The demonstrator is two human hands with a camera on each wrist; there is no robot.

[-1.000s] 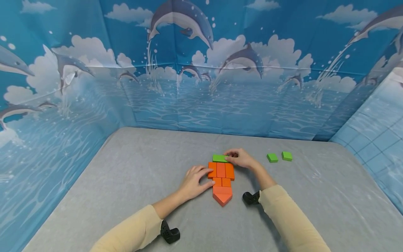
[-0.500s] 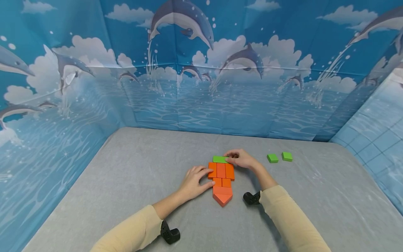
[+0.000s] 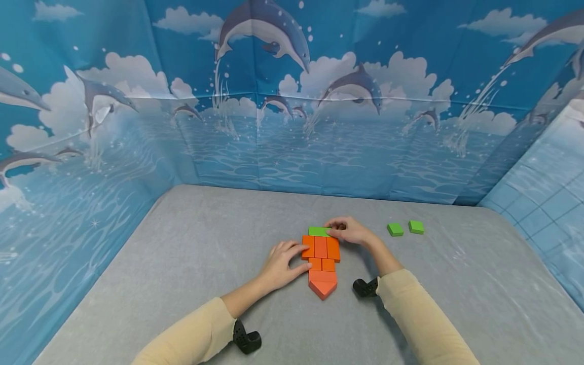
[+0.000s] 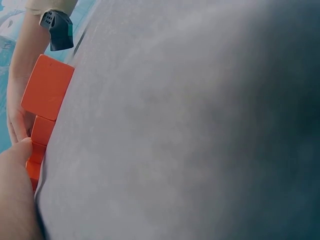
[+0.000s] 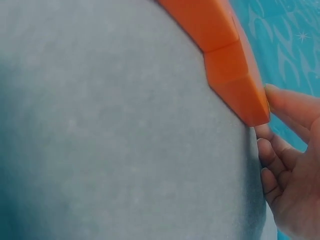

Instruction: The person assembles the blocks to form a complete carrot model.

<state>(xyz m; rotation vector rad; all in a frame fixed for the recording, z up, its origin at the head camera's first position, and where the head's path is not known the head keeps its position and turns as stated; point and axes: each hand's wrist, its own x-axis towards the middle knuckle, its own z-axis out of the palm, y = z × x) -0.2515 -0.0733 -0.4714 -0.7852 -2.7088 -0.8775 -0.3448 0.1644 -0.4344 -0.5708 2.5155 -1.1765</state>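
Note:
A green rectangular block [image 3: 318,231] lies along the far side of three orange blocks [image 3: 321,247]. My right hand [image 3: 350,230] pinches its right end between thumb and fingers. Nearer me, two small orange blocks [image 3: 328,264] and a pointed orange block [image 3: 323,285] continue the row. My left hand [image 3: 280,263] rests at the left side, its index fingertip at the left long orange block and its thumb at a small one. In the left wrist view the thumb meets the orange blocks [image 4: 47,87]. Orange blocks [image 5: 235,70] hide the green one in the right wrist view.
Two green blocks [image 3: 395,229] lie apart on the right of the grey table surface [image 3: 219,228]. A dolphin-print curtain [image 3: 292,137] rises behind the far edge and along both sides. Black devices [image 3: 247,338] sit at both wrists.
My right hand has drawn the green block slightly nearer, up against the orange blocks. The left hand has stayed where it was.

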